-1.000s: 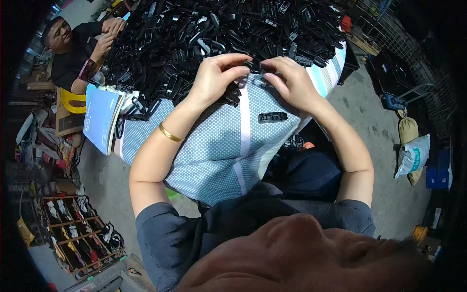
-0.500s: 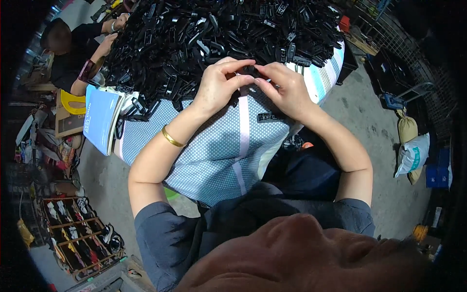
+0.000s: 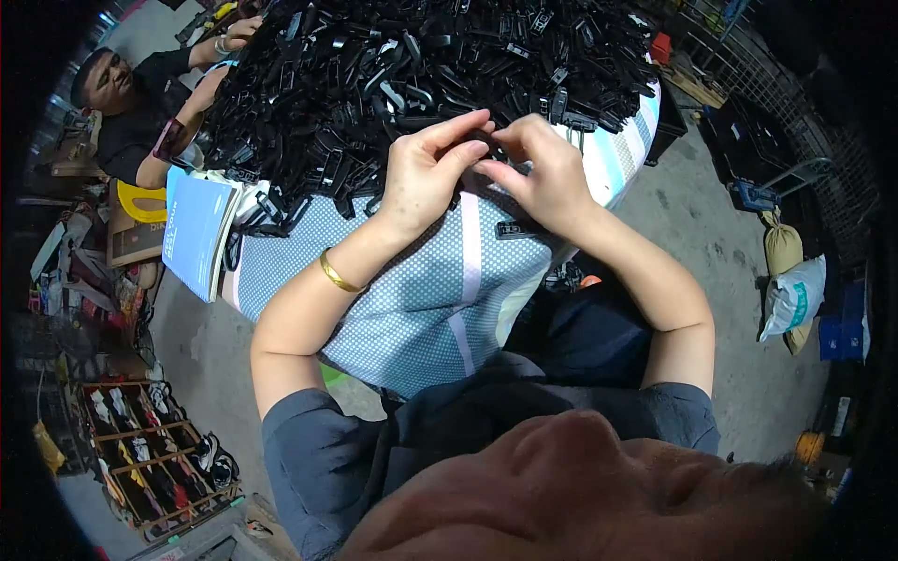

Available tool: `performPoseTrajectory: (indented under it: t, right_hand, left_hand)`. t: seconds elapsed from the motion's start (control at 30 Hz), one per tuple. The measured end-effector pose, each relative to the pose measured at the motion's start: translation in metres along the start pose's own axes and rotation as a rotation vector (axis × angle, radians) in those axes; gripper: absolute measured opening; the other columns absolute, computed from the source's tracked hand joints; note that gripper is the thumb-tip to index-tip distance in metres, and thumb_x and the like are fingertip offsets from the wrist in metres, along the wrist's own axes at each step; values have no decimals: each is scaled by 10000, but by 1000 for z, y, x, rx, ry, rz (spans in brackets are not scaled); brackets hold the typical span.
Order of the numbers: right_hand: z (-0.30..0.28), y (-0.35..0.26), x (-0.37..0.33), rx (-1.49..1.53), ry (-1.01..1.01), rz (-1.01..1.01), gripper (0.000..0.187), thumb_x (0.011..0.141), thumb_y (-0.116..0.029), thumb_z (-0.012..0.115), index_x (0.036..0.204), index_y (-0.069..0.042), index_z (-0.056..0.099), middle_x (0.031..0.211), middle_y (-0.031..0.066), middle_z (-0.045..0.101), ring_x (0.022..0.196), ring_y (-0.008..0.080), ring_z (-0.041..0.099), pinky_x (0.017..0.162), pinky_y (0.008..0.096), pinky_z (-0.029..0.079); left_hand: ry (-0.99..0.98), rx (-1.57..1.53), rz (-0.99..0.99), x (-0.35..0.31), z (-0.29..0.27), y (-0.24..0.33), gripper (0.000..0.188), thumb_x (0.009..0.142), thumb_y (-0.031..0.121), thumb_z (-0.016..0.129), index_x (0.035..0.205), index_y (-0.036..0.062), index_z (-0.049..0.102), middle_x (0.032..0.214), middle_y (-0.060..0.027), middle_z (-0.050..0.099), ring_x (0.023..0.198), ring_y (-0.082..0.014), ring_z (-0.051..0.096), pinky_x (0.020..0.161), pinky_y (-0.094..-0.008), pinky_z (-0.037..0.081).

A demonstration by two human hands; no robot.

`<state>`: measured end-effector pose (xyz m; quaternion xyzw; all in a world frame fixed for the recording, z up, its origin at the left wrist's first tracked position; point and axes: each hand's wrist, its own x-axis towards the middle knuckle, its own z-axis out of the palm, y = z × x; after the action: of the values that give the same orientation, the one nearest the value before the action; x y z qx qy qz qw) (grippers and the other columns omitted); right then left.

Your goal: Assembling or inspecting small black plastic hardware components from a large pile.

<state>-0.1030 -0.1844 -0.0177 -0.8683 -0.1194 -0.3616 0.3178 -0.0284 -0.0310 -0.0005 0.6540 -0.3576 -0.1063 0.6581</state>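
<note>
My left hand (image 3: pixel 421 173) and my right hand (image 3: pixel 550 176) meet at the near edge of a big heap of black plastic pieces (image 3: pixel 346 93). Between my fingertips is a small black plastic piece (image 3: pixel 484 140), mostly covered by the fingers. The left thumb and forefinger pinch toward it from one side; the right fingers and thumb curl round it from the other. One loose black buckle-like piece (image 3: pixel 514 229) lies on the patterned cloth (image 3: pixel 412 271) just below my right hand.
Across the heap at the left, another person (image 3: pixel 126 89) reaches into the pieces. A blue-covered book (image 3: pixel 198 234) lies at the table's left edge. White and tan sacks (image 3: pixel 795 304) stand on the floor at the right, and a wooden rack (image 3: pixel 159 453) at lower left.
My right thumb has drawn slightly down and away from the left fingertips, and the right fingers have curled more. The other person's head has lifted.
</note>
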Motion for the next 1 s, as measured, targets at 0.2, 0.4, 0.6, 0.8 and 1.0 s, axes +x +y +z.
performPoseTrajectory:
  t: [0.2, 0.4, 0.6, 0.8, 1.0]
  right_hand:
    - [-2, 8, 2, 334, -216, 237, 293, 773, -165, 695, 970, 32, 605, 859, 99, 638, 705, 138, 605, 627, 258, 490]
    - [1, -2, -4, 197, -78, 132, 320, 736, -290, 693, 815, 17, 648, 668, 166, 602, 574, 304, 591, 528, 357, 453]
    - [-36, 11, 5, -64, -577, 241, 299, 749, -250, 691, 870, 19, 645, 719, 143, 604, 687, 231, 602, 626, 328, 462]
    - [-54, 24, 3, -16, -566, 146, 319, 782, -261, 638, 944, 15, 635, 851, 161, 621, 798, 298, 602, 723, 362, 474]
    - [-53, 49, -3, -628, -287, 299, 274, 771, -250, 647, 890, -5, 616, 803, 159, 635, 731, 327, 617, 655, 387, 482]
  left_hand:
    - [-138, -24, 19, 5, -11, 10, 312, 827, 11, 564, 1138, -4, 585, 1025, -111, 649, 915, -133, 607, 819, -243, 478]
    - [-202, -20, 12, 5, -13, 9, 308, 828, 0, 551, 1134, -11, 584, 1034, -122, 645, 947, -158, 606, 858, -263, 475]
    - [-354, 251, -33, 14, -22, 20, 328, 781, 41, 621, 1107, 14, 601, 1042, -77, 615, 923, -141, 577, 817, -258, 482]
    - [-628, 945, 201, 4, -45, 26, 383, 621, 94, 737, 984, 34, 632, 932, -93, 587, 882, -259, 510, 852, -354, 411]
    - [-400, 974, 339, -5, -20, 1, 369, 672, 57, 694, 1024, 20, 587, 865, -124, 546, 812, -274, 515, 753, -361, 435]
